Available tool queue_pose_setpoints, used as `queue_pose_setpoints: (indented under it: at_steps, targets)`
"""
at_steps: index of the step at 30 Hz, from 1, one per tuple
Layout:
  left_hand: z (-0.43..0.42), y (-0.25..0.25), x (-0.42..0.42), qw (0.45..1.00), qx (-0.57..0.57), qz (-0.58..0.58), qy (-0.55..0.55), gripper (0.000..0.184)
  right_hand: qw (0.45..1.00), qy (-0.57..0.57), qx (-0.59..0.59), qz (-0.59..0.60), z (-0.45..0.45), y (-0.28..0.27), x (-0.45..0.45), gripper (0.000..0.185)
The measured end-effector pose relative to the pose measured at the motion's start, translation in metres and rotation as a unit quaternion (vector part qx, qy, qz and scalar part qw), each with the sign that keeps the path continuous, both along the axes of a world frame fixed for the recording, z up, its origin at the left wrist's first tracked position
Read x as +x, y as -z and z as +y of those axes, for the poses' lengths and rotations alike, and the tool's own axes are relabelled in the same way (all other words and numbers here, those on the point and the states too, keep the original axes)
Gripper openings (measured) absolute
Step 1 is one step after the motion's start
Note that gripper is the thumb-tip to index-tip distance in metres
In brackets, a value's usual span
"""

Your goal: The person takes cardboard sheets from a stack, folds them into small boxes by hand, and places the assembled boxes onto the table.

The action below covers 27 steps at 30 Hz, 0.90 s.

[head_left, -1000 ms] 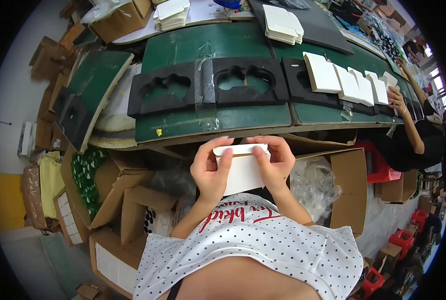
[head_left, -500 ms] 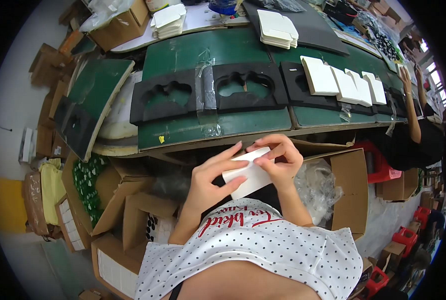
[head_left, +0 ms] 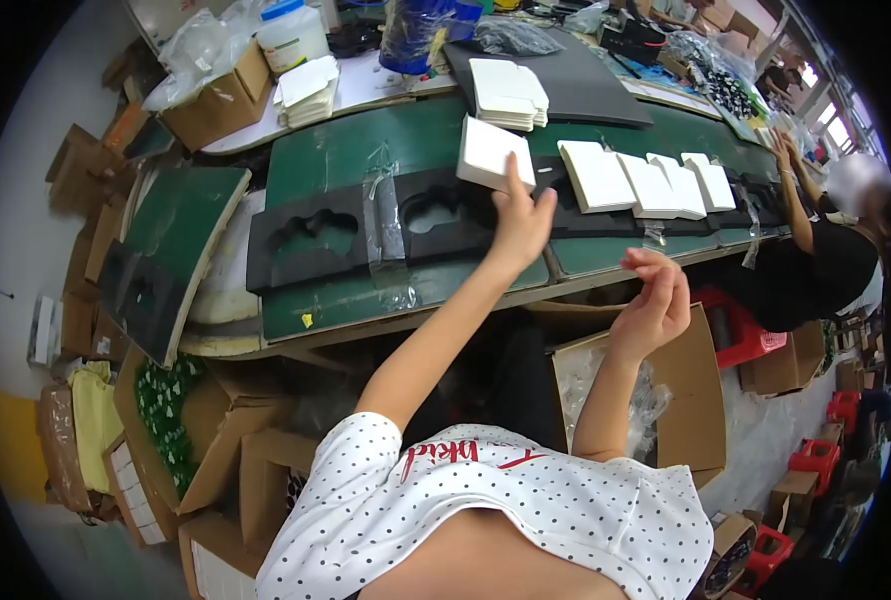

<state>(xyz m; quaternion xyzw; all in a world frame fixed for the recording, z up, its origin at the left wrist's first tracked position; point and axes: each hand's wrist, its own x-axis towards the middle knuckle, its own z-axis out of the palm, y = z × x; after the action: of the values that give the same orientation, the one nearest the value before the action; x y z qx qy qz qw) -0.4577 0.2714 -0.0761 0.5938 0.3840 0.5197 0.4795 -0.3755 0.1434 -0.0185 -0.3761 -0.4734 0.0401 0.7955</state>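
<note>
My left hand [head_left: 524,218] reaches forward over the green bench and holds a small white box [head_left: 494,152], its index finger on the box's face. The box is tilted above the black foam strip [head_left: 381,225], near a stack of flat white cartons [head_left: 509,90]. Nearer my body, in the air before the bench edge, my right hand [head_left: 656,303] is loosely curled, fingers partly apart, with nothing seen in it. Several white boxes [head_left: 598,177] lie in a row on the foam to the right of my left hand.
The green bench [head_left: 336,150] has clear tape across it. Another flat carton stack [head_left: 308,90] stands beside a lidded tub [head_left: 293,38]. Below are a cardboard box with clear plastic bags [head_left: 691,400] and one with green packaging [head_left: 171,420]. A co-worker [head_left: 831,265] sits at right.
Both hands were together on a white box near my body. My left hand has carried a box forward over the bench; my right hand has come off and moved right. The view has shifted.
</note>
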Motion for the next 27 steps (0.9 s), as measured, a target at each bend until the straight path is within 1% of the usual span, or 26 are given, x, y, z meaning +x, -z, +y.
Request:
queue_pose_setpoints:
  at_steps: [2, 4, 5, 6, 7, 8, 9, 11, 12, 13, 14, 15, 16, 17, 18, 20, 22, 24, 25, 27]
  targets:
    - [0.000, 0.006, 0.032, 0.994, 0.062, 0.084, -0.021, 0.077, 1.000, 0.004, -0.011, -0.012, -0.004, 0.001, 0.002, 0.024]
    - [-0.001, 0.003, 0.050, 0.996, 0.047, 0.060, 0.041, 0.077, 0.999, 0.014, -0.025, -0.015, -0.004, 0.002, 0.004, 0.023]
    - [0.000, 0.012, 0.066, 0.993, 0.043, 0.111, 0.013, 0.074, 1.000, 0.016, -0.024, -0.013, -0.004, 0.002, 0.006, 0.023]
    - [-0.004, -0.001, 0.060, 0.989, -0.032, 0.113, 0.091, 0.073, 1.000, 0.012, -0.019, -0.008, -0.003, 0.002, 0.008, 0.023]
    - [-0.012, -0.027, 0.046, 0.973, -0.107, 0.113, 0.168, 0.072, 1.000, 0.007, -0.015, -0.004, -0.001, 0.001, 0.009, 0.023]
    - [-0.017, -0.040, 0.038, 0.947, -0.181, 0.112, 0.241, 0.071, 1.000, 0.001, -0.011, 0.001, 0.004, 0.000, 0.010, 0.022]
    - [-0.023, -0.035, 0.039, 0.961, -0.144, 0.089, 0.219, 0.064, 0.999, 0.021, -0.010, -0.026, 0.009, -0.004, 0.013, 0.022]
    - [-0.031, -0.037, 0.022, 0.966, -0.089, 0.060, 0.236, 0.055, 0.995, 0.062, -0.006, -0.078, 0.028, -0.019, 0.017, 0.023]
    - [-0.036, -0.038, 0.011, 0.967, -0.063, 0.047, 0.244, 0.052, 0.995, 0.063, -0.031, -0.076, 0.045, -0.028, 0.017, 0.022]
    - [-0.045, -0.040, -0.001, 0.974, -0.036, 0.051, 0.218, 0.033, 0.990, 0.058, -0.055, -0.119, 0.064, -0.043, 0.014, 0.021]
    - [-0.052, -0.039, -0.013, 0.969, -0.051, 0.054, 0.236, 0.029, 0.983, 0.005, -0.075, -0.167, 0.100, -0.045, 0.020, 0.019]
    - [-0.058, -0.038, -0.026, 0.963, -0.067, 0.058, 0.255, 0.026, 0.950, 0.046, -0.122, -0.282, 0.128, -0.056, 0.015, 0.022]
    - [-0.062, -0.037, -0.039, 0.957, -0.079, 0.061, 0.274, 0.024, 0.901, 0.072, -0.140, -0.404, 0.165, -0.052, 0.016, 0.033]
    - [-0.069, -0.033, -0.051, 0.953, -0.084, 0.064, 0.282, 0.023, 0.853, 0.116, -0.120, -0.495, 0.216, -0.036, 0.021, 0.042]
    - [-0.076, -0.030, -0.063, 0.950, -0.088, 0.067, 0.293, 0.023, 0.793, 0.160, -0.100, -0.580, 0.255, -0.019, 0.022, 0.051]
    - [-0.091, -0.032, -0.089, 0.941, -0.133, 0.084, 0.299, 0.024, 0.679, 0.185, -0.253, -0.664, 0.281, -0.009, 0.008, 0.067]
    - [-0.102, -0.020, -0.115, 0.938, -0.177, 0.080, 0.287, 0.024, 0.626, 0.103, -0.363, -0.682, 0.300, -0.005, 0.010, 0.065]
    - [-0.113, -0.006, -0.140, 0.949, -0.192, 0.047, 0.245, 0.024, 0.603, 0.014, -0.397, -0.692, 0.312, -0.006, 0.012, 0.051]
    - [-0.119, -0.002, -0.150, 0.951, -0.203, 0.042, 0.228, 0.024, 0.629, 0.032, -0.313, -0.711, 0.312, -0.004, 0.015, 0.040]
    - [-0.127, 0.005, -0.166, 0.955, -0.229, 0.028, 0.187, 0.024, 0.646, -0.009, -0.277, -0.711, 0.312, -0.010, 0.023, 0.035]
